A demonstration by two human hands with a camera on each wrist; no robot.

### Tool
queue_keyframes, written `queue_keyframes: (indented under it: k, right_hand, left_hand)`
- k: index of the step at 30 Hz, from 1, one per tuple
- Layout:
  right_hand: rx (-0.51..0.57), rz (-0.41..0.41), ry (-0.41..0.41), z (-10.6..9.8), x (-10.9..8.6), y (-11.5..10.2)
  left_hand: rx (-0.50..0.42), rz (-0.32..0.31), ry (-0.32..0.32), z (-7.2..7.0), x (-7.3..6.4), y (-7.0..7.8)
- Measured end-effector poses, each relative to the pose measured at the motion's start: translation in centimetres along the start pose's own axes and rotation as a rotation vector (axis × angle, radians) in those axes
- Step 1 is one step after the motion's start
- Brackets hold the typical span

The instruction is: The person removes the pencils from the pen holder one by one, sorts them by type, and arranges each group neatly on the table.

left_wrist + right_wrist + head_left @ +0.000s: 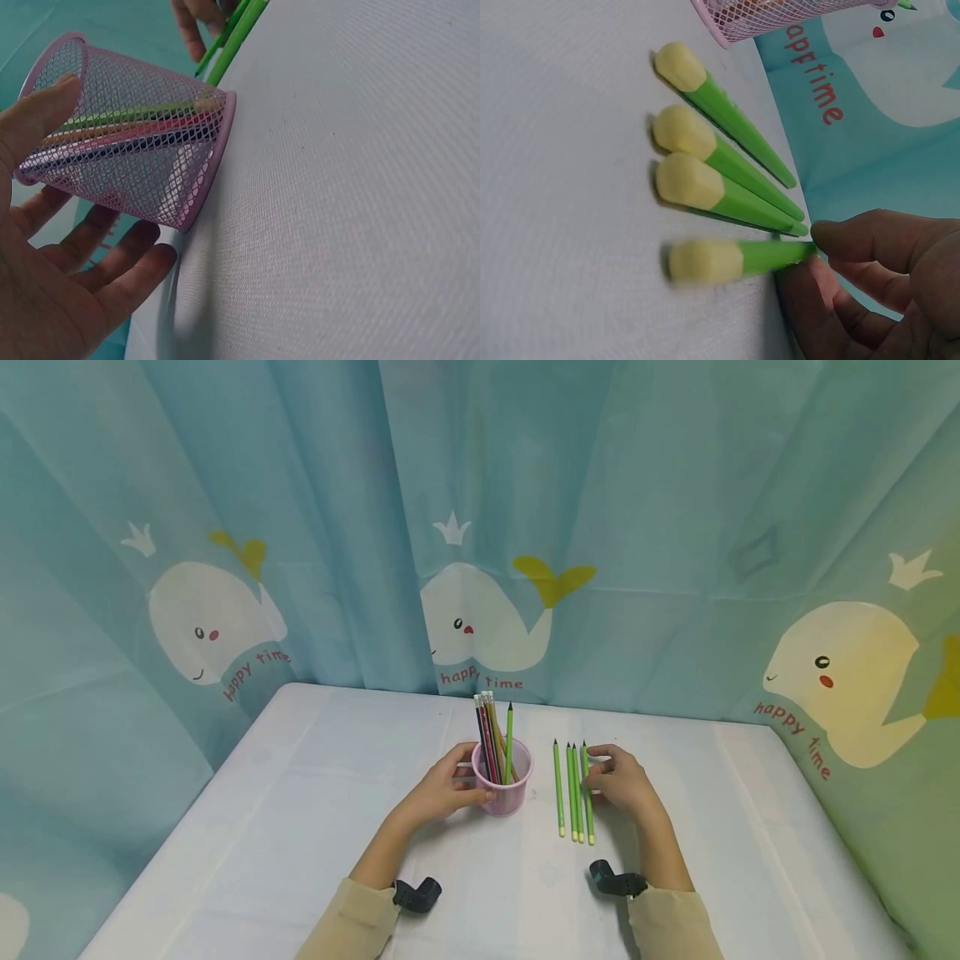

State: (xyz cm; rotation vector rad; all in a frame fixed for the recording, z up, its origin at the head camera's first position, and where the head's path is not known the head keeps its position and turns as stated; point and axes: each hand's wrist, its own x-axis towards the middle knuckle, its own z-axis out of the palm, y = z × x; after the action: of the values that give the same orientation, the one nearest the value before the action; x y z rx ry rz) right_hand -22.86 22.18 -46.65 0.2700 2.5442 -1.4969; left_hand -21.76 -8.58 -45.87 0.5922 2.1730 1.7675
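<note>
A pink mesh pencil cup [504, 802] stands upright on the table, holding several dark, red and tan pencils and one green pencil [509, 743]. My left hand [438, 787] holds the cup from its left side, thumb across the near wall and fingers behind. Right of the cup, several green pencils [558, 789] lie side by side, dark points away from me and pale yellow ends towards me. The rightmost green pencil [772, 256] is pinched between thumb and index finger of my right hand [621, 779], near its far end. It looks slightly blurred in the right wrist view.
A white cloth covers the table [247, 860]. Behind the table's far edge hangs a blue-green curtain [645, 635] printed with white whales. Each wrist wears a black band [418, 895].
</note>
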Motion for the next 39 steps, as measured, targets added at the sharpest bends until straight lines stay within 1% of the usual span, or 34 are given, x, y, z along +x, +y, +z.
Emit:
queue_keyframes:
  k: [3,9,11,15,20,22,23,27,29,33,35,39]
  right_hand:
    - [-0.012,0.010,-0.001,0.0,0.1,0.0]
    - [-0.015,-0.003,-0.012,-0.2,0.0,-0.4]
    - [-0.004,-0.018,-0.013,-0.2,-0.1,-0.5]
    - [0.016,-0.064,-0.016,-0.2,-0.3,-1.2]
    - [0.089,-0.159,-0.049,0.6,-0.8,-2.6]
    - [0.133,-0.203,-0.072,1.0,-1.0,-3.2]
    - [0.151,-0.219,-0.081,1.2,-1.1,-3.5]
    - [0.209,-0.276,-0.106,2.3,-1.4,-4.2]
    - [0.218,-0.309,-0.110,2.9,-1.5,-4.5]
    - [0.207,-0.385,-0.109,4.3,-1.8,-5.1]
    - [0.224,-0.410,-0.116,5.0,-1.8,-5.3]
    - [0.317,-0.459,-0.187,6.2,-1.9,-5.5]
  left_hand:
    - [-0.011,-0.005,-0.001,0.0,-0.1,0.4]
    - [-0.021,-0.011,-0.021,0.0,-0.9,2.7]
    - [-0.016,-0.014,-0.029,-0.1,-1.0,3.1]
    - [-0.015,-0.007,-0.034,-0.1,-1.0,3.2]
    - [-0.024,-0.010,-0.020,-0.1,-0.9,3.0]
    - [-0.021,-0.004,-0.011,-0.1,-0.7,2.2]
    - [-0.022,-0.005,-0.012,-0.1,-0.7,2.2]
    - [-0.015,0.002,-0.024,-0.1,-0.8,2.4]
    - [-0.018,-0.008,-0.033,0.0,-1.0,3.3]
    - [-0.020,-0.009,-0.034,0.1,-0.9,3.2]
    - [-0.021,-0.007,-0.034,0.1,-0.9,3.2]
    - [-0.016,0.002,-0.035,0.1,-1.0,3.1]
